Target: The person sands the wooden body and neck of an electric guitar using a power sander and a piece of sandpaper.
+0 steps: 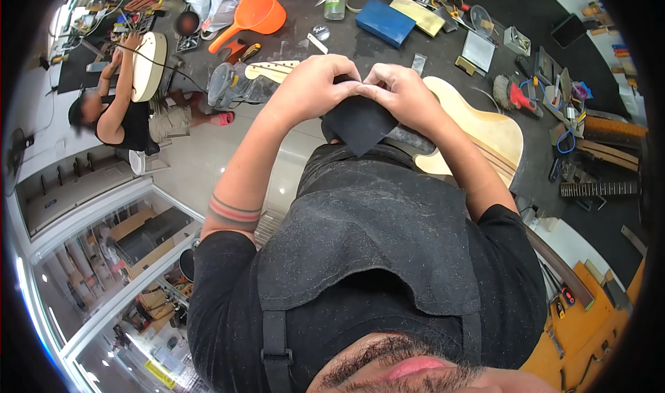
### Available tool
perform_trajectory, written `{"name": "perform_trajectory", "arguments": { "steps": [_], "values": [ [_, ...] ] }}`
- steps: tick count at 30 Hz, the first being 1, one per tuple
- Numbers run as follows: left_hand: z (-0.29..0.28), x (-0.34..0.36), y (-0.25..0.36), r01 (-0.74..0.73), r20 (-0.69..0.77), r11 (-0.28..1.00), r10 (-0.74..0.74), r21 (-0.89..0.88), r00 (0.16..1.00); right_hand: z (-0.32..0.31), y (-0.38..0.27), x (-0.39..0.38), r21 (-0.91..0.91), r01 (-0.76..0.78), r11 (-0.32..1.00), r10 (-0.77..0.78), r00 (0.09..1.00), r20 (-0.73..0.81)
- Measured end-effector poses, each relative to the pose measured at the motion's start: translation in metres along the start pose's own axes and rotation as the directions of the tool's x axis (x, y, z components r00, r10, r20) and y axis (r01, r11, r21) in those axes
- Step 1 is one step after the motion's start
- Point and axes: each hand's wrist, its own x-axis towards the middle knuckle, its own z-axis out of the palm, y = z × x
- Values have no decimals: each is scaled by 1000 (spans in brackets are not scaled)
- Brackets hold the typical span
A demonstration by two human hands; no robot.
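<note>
Both my hands meet in front of my chest at the near edge of the bench. A black sheet of sandpaper [360,126] hangs from them, one corner pointing down toward my apron. My left hand [313,88] is closed on its upper edge, fingers curled. Beside it, my right hand [400,91] pinches the same edge, the two thumbs almost touching. Under my right forearm lies a pale wooden guitar body [495,129] with dark stripes. A light guitar headstock [267,70] shows left of my left hand.
Across the bench are an orange dipper [260,15], a blue box [384,22], a green-labelled bottle [335,3] and a red-handled brush [519,96]. At the far left, another person [125,119] handles a cream guitar body [148,67]. A fretted neck [599,189] lies right.
</note>
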Motion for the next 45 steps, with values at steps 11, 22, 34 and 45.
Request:
{"name": "perform_trajectory", "arguments": {
  "steps": [11, 22, 34, 45],
  "values": [
    [-6, -25, -71, 199, -11, 700, -283, -686, 959, 11, -2, 37, 118, -137, 984, 121, 984, 134],
    [-31, -121, -116, 144, -42, 532, -320, -834, 946, 83, -39, 32, 19, -202, 979, 197, 970, 142],
    [-18, -229, -136, 18, -122, 422, -301, -906, 946, 168, -89, -23, -1, -71, 997, 71, 997, 32],
    [-16, -245, -133, -5, -186, 563, -265, -826, 946, 174, -103, -41, -158, -41, 987, 38, 999, -22]
  ]
}}
